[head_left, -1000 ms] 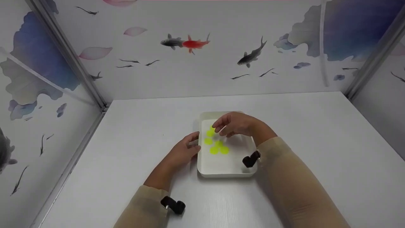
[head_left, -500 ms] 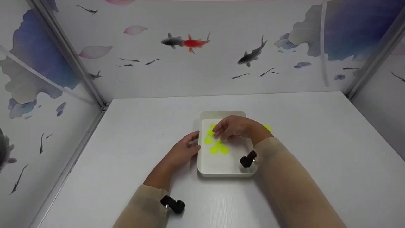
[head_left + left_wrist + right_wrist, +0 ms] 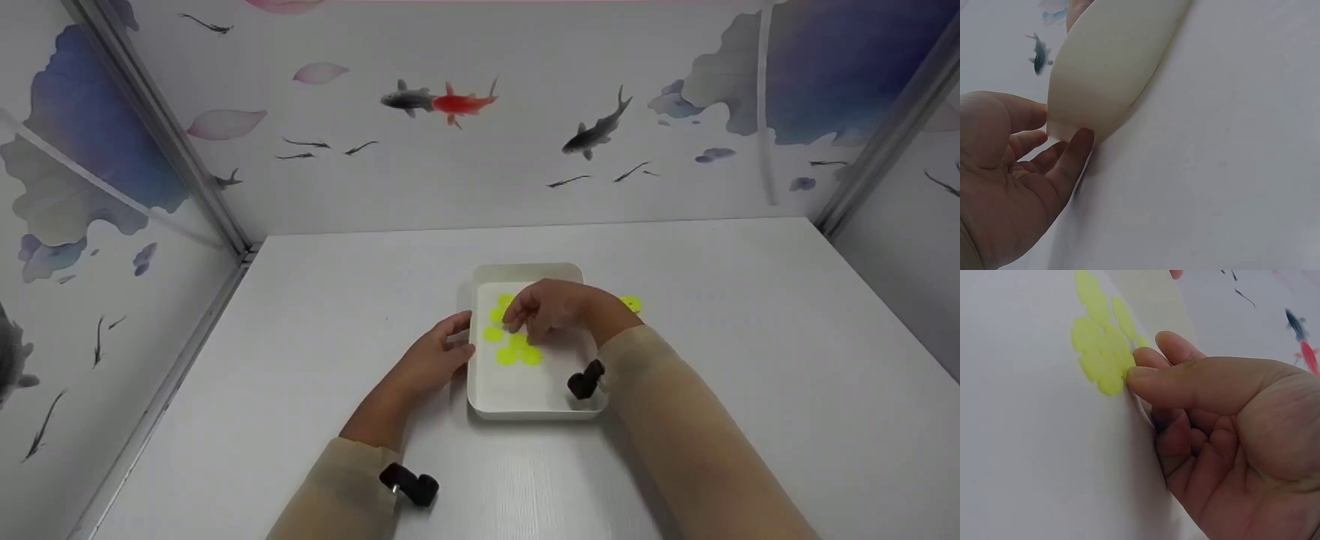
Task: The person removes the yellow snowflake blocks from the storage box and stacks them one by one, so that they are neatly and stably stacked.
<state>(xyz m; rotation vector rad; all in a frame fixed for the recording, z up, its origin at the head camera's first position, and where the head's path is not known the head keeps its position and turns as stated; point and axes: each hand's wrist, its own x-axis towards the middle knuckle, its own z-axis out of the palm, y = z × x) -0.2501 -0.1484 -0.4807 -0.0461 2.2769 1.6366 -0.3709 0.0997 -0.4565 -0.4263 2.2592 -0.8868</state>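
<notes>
A shallow white tray (image 3: 536, 394) stands on the table, with several flat yellow discs (image 3: 507, 355) lying loosely grouped on its left half. My left hand (image 3: 435, 360) is at the tray's left side; in the left wrist view its thumb and fingertips rest against the outer wall (image 3: 1100, 67). Over the tray's middle, my right hand (image 3: 555, 307) points its fingertips down at the discs. Seen from the right wrist, thumb and index finger come together at the edge of the disc group (image 3: 1109, 354), and a small bright yellow disc edge (image 3: 1126, 373) shows between their tips.
Yellow pieces with small dark marks (image 3: 631, 304) lie on the white table (image 3: 375, 300) right of the tray, partly behind my right forearm. Patterned panels (image 3: 480, 172) with painted fish close off the back and sides.
My right hand has moved slightly down and toward the near discs. The yellow pieces right of the tray have come into view beside the forearm. My left hand keeps its place.
</notes>
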